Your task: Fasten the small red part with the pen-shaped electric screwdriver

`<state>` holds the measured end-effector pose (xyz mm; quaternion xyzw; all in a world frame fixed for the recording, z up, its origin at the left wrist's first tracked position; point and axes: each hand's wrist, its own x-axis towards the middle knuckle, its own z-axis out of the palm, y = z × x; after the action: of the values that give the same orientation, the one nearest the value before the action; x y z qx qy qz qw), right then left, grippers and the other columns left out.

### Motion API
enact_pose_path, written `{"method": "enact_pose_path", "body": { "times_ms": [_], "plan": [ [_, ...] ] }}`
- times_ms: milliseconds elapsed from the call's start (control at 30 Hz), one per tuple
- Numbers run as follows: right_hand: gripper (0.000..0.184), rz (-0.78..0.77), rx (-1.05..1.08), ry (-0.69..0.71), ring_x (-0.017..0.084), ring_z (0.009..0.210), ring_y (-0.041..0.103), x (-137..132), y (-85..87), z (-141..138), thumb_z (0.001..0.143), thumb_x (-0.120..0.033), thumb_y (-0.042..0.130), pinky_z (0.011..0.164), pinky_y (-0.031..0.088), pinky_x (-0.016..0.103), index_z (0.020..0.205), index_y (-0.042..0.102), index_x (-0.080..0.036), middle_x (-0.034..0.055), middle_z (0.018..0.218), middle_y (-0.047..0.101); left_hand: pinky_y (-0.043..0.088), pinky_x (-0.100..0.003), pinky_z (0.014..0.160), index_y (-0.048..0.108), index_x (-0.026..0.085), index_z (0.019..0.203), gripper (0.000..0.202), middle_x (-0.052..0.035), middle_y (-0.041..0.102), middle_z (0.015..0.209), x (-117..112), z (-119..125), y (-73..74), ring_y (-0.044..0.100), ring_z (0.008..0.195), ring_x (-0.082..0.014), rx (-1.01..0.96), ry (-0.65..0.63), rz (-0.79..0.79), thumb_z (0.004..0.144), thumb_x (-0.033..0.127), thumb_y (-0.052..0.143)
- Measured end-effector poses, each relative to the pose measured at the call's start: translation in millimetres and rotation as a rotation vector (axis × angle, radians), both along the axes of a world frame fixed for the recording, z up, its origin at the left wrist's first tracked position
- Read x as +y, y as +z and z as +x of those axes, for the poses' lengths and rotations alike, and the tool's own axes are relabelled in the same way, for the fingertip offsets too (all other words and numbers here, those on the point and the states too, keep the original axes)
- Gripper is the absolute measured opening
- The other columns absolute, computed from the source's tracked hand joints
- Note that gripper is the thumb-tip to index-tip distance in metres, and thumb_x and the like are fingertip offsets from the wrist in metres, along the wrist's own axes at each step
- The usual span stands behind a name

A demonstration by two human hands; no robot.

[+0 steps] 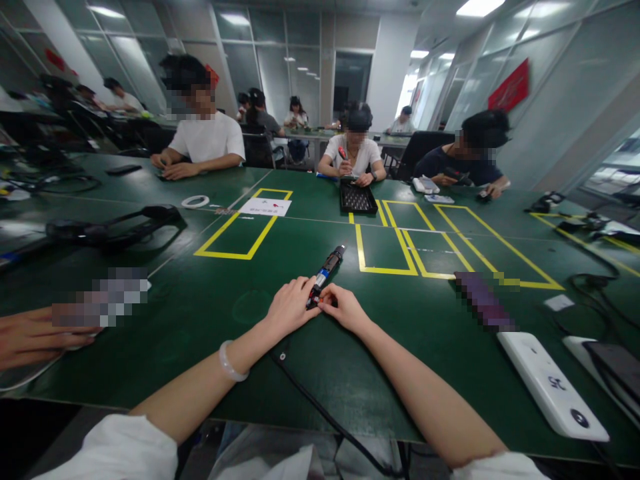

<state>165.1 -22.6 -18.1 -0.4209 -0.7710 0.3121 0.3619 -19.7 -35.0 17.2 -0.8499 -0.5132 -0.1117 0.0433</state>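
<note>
A dark pen-shaped tool (327,268) with blue and red bands lies on the green table (210,313), pointing away from me. My left hand (291,307) rests on the table with its fingers closed on the tool's near end. My right hand (345,308) pinches the same end from the other side. A pale bangle (231,363) circles my left wrist. A black cable (320,407) runs from under my hands toward the table's near edge.
Yellow tape rectangles (245,230) mark the table ahead. A black tray (357,198) sits before a seated person opposite. A white power strip (553,387) lies at right, another person's hand (35,337) at left. Cables and headsets (115,227) lie at left.
</note>
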Motion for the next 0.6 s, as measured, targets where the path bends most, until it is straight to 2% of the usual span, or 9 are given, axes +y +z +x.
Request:
{"method": "enact_pose_path", "body": {
  "times_ms": [100, 267, 433, 600],
  "plan": [
    [0.005, 0.024, 0.008, 0.007, 0.014, 0.072, 0.060, -1.2, 2.9, 2.1, 0.084, -0.022, 0.064, 0.071, 0.046, 0.026, 0.088, 0.064, -0.018, 0.0011, 0.081, 0.066, 0.043, -0.035, 0.081, 0.041, 0.021, 0.137, 0.060, -0.0112, 0.056, 0.115, 0.4, 1.2, -0.4, 0.055, 0.099, -0.0257, 0.001, 0.015, 0.011, 0.086, 0.049, 0.056],
    [0.012, 0.055, 0.007, 0.016, 0.016, 0.081, 0.062, -5.6, 7.8, 4.6, 0.089, -0.025, 0.059, 0.077, 0.048, 0.028, 0.096, 0.066, -0.019, 0.0038, 0.091, 0.069, 0.043, -0.035, 0.079, 0.040, 0.021, 0.139, 0.056, -0.0114, 0.055, 0.114, 1.3, 1.0, 0.8, 0.056, 0.097, -0.0249, 0.018, 0.042, 0.014, 0.091, 0.046, 0.050],
    [0.012, 0.060, -0.016, 0.002, 0.016, 0.080, 0.062, -6.6, 8.9, 7.6, 0.090, -0.024, 0.057, 0.077, 0.048, 0.028, 0.095, 0.065, -0.018, 0.0032, 0.087, 0.068, 0.044, -0.034, 0.080, 0.038, 0.023, 0.140, 0.056, -0.0111, 0.054, 0.117, 5.2, -3.0, 2.6, 0.055, 0.097, -0.0242, 0.043, 0.046, 0.018, 0.091, 0.047, 0.051],
    [0.011, 0.070, -0.051, -0.001, 0.015, 0.079, 0.061, -4.2, 8.1, 11.4, 0.091, -0.023, 0.056, 0.075, 0.047, 0.027, 0.092, 0.066, -0.019, 0.0029, 0.087, 0.067, 0.044, -0.035, 0.082, 0.040, 0.021, 0.139, 0.057, -0.0131, 0.054, 0.118, 18.7, -13.1, 5.1, 0.055, 0.099, -0.0263, 0.088, 0.164, 0.022, 0.090, 0.048, 0.053]
  ]
}}
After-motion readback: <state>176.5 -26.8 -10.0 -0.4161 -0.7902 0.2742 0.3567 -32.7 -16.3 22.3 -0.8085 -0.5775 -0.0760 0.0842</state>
